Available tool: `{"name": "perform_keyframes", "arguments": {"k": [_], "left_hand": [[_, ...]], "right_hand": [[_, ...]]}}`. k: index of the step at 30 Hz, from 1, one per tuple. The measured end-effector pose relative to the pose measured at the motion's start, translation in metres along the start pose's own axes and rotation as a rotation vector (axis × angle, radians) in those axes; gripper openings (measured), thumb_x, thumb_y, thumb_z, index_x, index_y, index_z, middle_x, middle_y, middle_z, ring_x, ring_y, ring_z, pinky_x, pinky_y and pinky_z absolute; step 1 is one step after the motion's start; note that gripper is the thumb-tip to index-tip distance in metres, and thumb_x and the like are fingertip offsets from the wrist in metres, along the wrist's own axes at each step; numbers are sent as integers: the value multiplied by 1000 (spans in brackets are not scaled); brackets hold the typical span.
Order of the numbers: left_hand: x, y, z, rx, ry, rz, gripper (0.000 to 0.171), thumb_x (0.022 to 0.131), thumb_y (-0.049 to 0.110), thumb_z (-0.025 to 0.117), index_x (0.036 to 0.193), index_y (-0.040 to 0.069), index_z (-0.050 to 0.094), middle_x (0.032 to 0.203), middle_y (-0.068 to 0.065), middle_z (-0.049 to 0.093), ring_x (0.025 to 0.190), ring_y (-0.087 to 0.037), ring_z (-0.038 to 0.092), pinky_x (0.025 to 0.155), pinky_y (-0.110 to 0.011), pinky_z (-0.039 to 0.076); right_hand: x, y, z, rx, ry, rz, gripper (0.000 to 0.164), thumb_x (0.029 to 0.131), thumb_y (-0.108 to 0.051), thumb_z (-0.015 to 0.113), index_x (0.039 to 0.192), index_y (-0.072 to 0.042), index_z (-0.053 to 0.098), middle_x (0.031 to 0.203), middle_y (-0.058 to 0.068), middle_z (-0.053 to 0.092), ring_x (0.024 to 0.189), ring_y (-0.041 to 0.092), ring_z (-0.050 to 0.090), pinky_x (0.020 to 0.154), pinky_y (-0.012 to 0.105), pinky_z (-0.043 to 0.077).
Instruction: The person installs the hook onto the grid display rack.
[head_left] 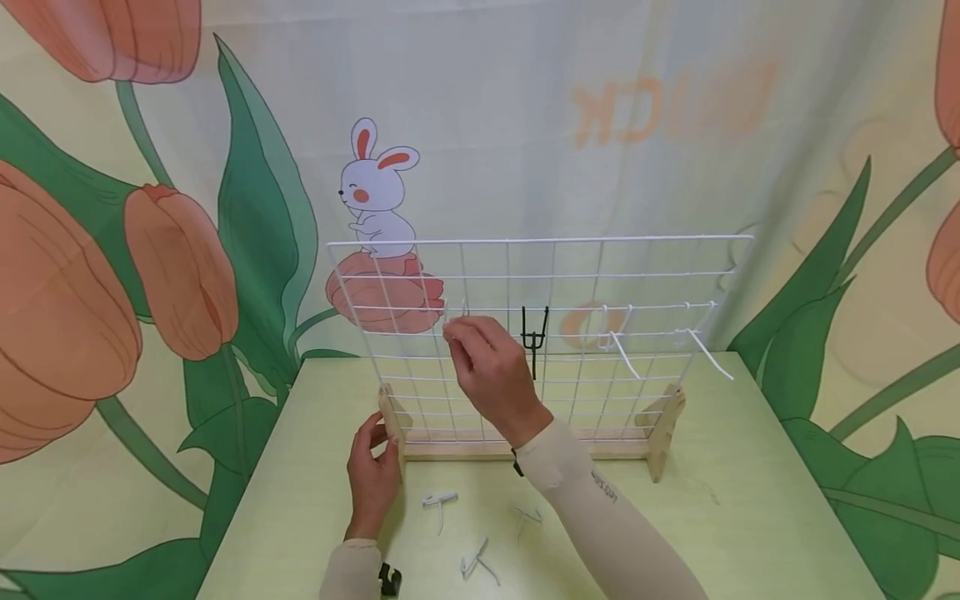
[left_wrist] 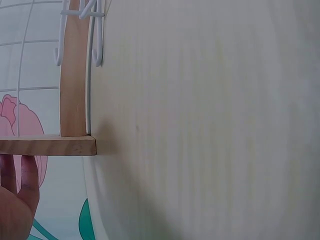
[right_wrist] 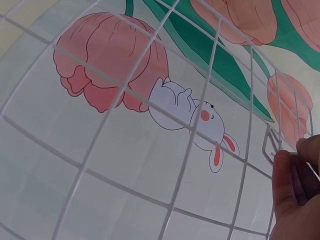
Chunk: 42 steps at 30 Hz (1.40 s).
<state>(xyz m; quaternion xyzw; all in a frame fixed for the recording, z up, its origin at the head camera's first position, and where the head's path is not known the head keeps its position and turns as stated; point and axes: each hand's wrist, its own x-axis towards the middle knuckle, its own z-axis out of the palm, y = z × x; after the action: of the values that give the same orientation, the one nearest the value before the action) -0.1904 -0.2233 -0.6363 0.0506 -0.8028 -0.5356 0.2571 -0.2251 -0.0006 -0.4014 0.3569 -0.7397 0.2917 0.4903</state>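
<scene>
A white wire grid panel stands upright in a wooden base. Near its upper left, my right hand pinches a white metal hook, whose prongs are at the grid wires; whether they are seated cannot be told. Low on the left, my left hand touches the outer side of the base's wooden end piece with its fingertips. A black hook hangs at the middle of the grid. Two white hooks, one inner and one outer, hang to its right.
Three loose white hooks lie on the pale table in front of the base: one on the left, one nearest the front, one on the right. Behind the grid hangs a curtain printed with tulips and a rabbit.
</scene>
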Motion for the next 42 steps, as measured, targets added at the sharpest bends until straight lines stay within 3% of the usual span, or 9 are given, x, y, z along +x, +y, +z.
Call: {"name": "perform_keyframes", "arguments": {"k": [3, 8, 10, 17, 28, 35, 42], "left_hand": [[0, 1, 0, -3, 0, -4, 50, 102, 2, 66, 148, 16, 55, 126, -11, 66, 118, -26, 66, 87, -24, 61], [0, 2, 0, -6, -2, -10, 49, 102, 2, 66, 148, 17, 55, 126, -12, 66, 119, -27, 66, 90, -43, 63], [0, 2, 0, -2, -1, -8, 49, 102, 1, 66, 148, 17, 55, 126, -12, 66, 119, -27, 67, 90, -45, 63], [-1, 0, 0, -3, 6, -8, 49, 101, 0, 66, 147, 16, 56, 124, -11, 66, 117, -25, 67, 87, -25, 61], [1, -2, 2, -2, 4, -4, 50, 102, 0, 66, 148, 17, 56, 125, -11, 67, 117, -25, 67, 88, -30, 62], [2, -1, 2, -8, -2, -6, 50, 102, 1, 66, 148, 17, 55, 125, -11, 66, 117, -26, 67, 87, -22, 60], [1, -5, 2, -10, 2, -15, 51, 102, 1, 67, 148, 17, 56, 124, -10, 66, 116, -24, 66, 86, -17, 58]], "right_hand": [[-2, 0, 1, 0, -9, -1, 16, 88, -1, 83, 104, -1, 79, 101, 11, 75, 97, 22, 76, 90, 30, 63], [-5, 0, 1, -15, -28, 4, 14, 91, -4, 82, 104, -2, 79, 103, 11, 76, 98, 22, 76, 91, 30, 62], [-7, 1, 1, -21, -35, 5, 13, 91, -4, 82, 104, -2, 80, 103, 10, 76, 99, 21, 77, 91, 30, 62], [-12, 1, 3, -20, -50, 6, 14, 90, -5, 83, 104, -3, 80, 105, 10, 77, 100, 21, 77, 91, 29, 62], [-17, 1, 1, 6, -34, 37, 16, 89, -3, 83, 105, -2, 80, 107, 11, 78, 100, 21, 78, 89, 29, 63], [-26, 2, -2, 54, -26, 91, 21, 90, -5, 82, 111, -1, 77, 108, 12, 78, 99, 22, 78, 88, 32, 64], [-39, -1, -9, 91, -129, 140, 29, 92, -8, 81, 120, -2, 73, 114, 11, 77, 102, 22, 77, 89, 32, 64]]}}
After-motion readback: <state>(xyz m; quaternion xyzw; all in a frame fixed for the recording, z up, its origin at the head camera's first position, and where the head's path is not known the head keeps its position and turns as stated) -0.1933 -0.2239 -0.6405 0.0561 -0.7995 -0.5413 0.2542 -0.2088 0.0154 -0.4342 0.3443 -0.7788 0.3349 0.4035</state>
